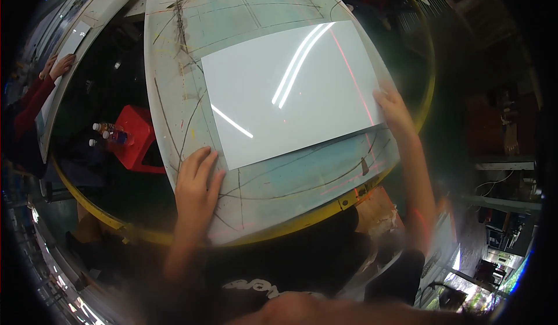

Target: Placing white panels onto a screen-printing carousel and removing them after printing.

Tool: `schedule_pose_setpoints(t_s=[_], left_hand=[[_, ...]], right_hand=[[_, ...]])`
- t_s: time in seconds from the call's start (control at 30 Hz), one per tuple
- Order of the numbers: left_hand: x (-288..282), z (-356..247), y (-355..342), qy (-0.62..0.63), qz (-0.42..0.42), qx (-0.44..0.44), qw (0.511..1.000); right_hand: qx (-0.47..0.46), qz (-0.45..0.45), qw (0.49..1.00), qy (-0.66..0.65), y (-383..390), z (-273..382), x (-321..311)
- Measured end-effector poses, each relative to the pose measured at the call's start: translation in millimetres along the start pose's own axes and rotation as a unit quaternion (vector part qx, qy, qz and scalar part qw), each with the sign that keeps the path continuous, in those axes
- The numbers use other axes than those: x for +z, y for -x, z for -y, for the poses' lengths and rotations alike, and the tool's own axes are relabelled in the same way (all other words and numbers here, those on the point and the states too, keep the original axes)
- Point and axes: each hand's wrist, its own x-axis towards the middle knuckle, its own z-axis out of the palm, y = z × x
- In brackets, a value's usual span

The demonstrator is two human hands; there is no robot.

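A glossy white rectangular sheet [261, 104] lies over a pale worn board [168, 92] marked with dark curved lines. Bright lamp reflections and a thin red light line cross the sheet. My right hand [396, 113] grips the sheet's right edge, thumb on top, the other fingers mostly hidden. My left hand [197, 179] rests on the board just off the sheet's lower left corner, fingers stretched out and holding nothing. A dark shadow runs under part of the sheet's near edge; whether that edge is lifted I cannot tell.
A yellow curved rail [290, 227] runs round the board. To the left, a red stool [135, 136] carries several bottles [110, 133]. Farther left, another person's hands [61, 66] touch a white panel [74, 41] on a second table.
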Motion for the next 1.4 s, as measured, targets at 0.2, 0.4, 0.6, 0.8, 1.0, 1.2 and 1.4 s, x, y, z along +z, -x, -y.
schedule_pose_setpoints(t_s=[0.2,0.4,0.6,0.8,1.0,1.2,1.4], left_hand=[[6.2,-2.1,0.4,0.002,-0.012,-0.004,1.0],[7.0,-0.7,2.3,-0.006,-0.022,-0.009,1.0],[6.9,-1.4,1.9,-0.005,-0.02,-0.004,1.0],[8.1,-1.3,2.0,-0.014,-0.021,-0.004,1.0],[7.2,-2.3,2.3,-0.022,-0.02,-0.009,1.0],[8.0,-4.5,2.7,-0.026,-0.017,-0.013,0.999],[9.2,-3.4,1.9,-0.033,-0.008,-0.018,0.999]], right_hand=[[0.001,0.001,1.0,0.013,-7.9,3.0,5.9],[-0.006,0.0,0.999,0.031,-10.0,3.5,17.6],[0.008,-0.007,0.999,0.034,-12.0,2.6,16.4],[0.0,0.011,0.999,0.04,-15.0,1.8,15.7],[0.011,0.006,0.998,0.058,-16.6,5.7,19.0],[0.002,0.005,0.998,0.061,-14.3,7.8,20.1],[-0.018,-0.017,0.994,0.11,-16.4,3.5,27.0]])
